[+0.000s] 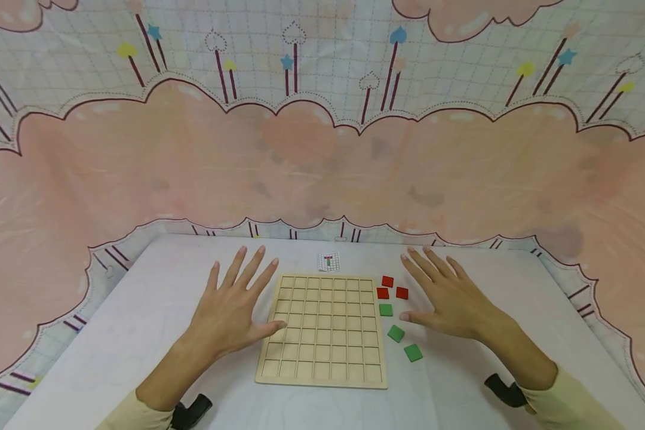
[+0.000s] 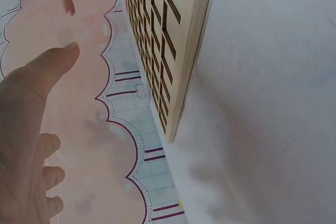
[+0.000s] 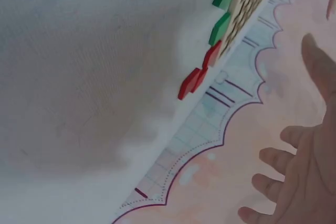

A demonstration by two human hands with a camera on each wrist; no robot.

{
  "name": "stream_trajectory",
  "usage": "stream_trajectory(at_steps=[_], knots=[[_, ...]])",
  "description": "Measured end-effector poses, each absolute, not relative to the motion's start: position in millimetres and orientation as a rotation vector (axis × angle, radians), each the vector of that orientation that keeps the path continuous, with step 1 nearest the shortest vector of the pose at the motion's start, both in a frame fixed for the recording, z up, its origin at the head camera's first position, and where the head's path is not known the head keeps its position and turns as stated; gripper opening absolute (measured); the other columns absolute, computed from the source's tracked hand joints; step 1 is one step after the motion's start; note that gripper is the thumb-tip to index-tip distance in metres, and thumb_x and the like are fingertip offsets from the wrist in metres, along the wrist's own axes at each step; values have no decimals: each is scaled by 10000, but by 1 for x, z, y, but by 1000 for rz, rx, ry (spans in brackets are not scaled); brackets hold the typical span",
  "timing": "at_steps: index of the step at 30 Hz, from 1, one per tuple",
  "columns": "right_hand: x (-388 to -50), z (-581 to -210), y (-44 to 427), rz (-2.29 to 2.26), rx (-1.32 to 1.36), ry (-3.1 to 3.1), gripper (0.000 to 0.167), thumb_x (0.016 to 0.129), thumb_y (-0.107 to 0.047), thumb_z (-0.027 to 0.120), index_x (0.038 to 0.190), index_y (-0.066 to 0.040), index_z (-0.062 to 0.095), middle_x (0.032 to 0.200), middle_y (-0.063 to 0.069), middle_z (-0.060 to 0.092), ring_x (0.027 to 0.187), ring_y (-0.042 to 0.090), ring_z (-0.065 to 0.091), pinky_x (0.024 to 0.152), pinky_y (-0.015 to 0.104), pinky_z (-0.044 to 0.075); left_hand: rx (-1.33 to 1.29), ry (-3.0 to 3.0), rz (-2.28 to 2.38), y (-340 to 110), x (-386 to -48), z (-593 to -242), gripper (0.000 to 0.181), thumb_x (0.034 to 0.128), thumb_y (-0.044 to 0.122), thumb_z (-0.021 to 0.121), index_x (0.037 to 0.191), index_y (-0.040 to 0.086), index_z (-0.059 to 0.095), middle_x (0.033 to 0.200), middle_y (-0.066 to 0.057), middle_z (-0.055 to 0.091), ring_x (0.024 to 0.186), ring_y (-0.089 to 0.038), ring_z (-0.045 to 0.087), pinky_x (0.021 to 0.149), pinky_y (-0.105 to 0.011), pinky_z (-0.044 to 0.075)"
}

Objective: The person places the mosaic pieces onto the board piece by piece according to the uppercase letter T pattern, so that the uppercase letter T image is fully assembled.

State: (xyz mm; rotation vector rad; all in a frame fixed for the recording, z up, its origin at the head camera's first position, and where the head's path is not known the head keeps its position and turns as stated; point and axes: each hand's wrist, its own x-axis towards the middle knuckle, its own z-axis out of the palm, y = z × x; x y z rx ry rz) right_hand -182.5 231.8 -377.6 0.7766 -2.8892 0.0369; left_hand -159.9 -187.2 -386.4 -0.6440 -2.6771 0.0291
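Note:
A wooden grid board (image 1: 322, 331) lies on the white table, its cells bare. The left hand (image 1: 233, 310) is spread above the board's left edge, holding nothing, its thumb over the left cells. Beyond the board's right edge the right hand (image 1: 451, 298) hovers with fingers spread, also holding nothing. Between it and the board lie three red tiles (image 1: 402, 293) and three green tiles (image 1: 396, 333). In the left wrist view the left hand (image 2: 31, 114) is beside the board (image 2: 181, 66); the right wrist view shows the right hand (image 3: 304, 156) and red tiles (image 3: 189, 83).
A small card (image 1: 329, 261) with a printed grid and a red and green T-like figure lies behind the board. The white table (image 1: 118, 322) extends to both sides. A patterned pink and white cloth (image 1: 322, 167) rises behind it.

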Motion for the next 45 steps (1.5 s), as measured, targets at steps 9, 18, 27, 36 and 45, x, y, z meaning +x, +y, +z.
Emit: stream_trajectory(at_steps=[9,18,27,36,45], knots=[[-194,-380,227,235,762,-2896,851,885,-395,775,1569,-90,370,1565,150,429,1427,388,409,1122,611,398,-624,-2725,-216,-184,-163,-390,994,827,560,765,1604,138,310,1627,-196,299,1436,-453,368,999,-619,503],[-207,-383,227,492,658,-2959,646,899,-226,776,1471,-75,515,1366,142,613,1269,353,569,979,550,544,-492,-2873,-634,-181,-164,-397,926,845,291,823,1605,153,313,1444,-223,484,1242,-406,545,900,-573,559],[-218,-388,228,636,674,-2952,552,899,-150,771,1407,-59,572,1218,91,700,1175,324,634,971,530,552,-333,-2998,-1010,-179,-169,-401,836,866,160,787,1578,93,356,1293,-192,569,1142,-352,629,940,-541,548],[-226,-396,230,710,678,-2955,514,907,-113,754,1387,-38,586,1213,94,702,1168,324,635,985,523,544,-184,-3030,-1215,-178,-172,-409,839,841,68,791,1569,93,374,1236,-165,586,1123,-314,629,866,-444,576],[-234,-401,228,787,625,-2990,498,925,-118,731,1396,-50,588,1223,98,700,1179,325,626,995,516,542,-160,-2980,-1466,-180,-174,-414,813,793,-80,770,1523,39,431,1175,-184,574,933,-219,597,650,-299,564]])
